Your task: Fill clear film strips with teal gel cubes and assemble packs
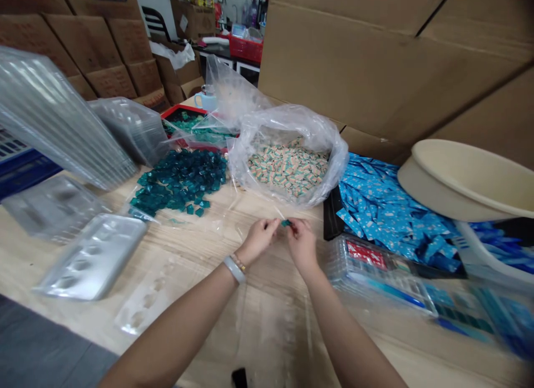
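- Right hand (301,240) — fingertips pinching the green piece (286,223)
- Left hand (261,238) — thumb and finger pressed together, just beside it
- Green piece between the hands, nearer than the bag (337,154)

The tabletop (221,240) is smooth, matt, pale wood-look. At nine o'clock lie glossy teal pieces (181,177); at twelve, a crinkled, shiny clear plastic bag (287,118); at one, matt brown cardboard (329,54); at three, a smooth cream basin (434,190), seemingly plastic
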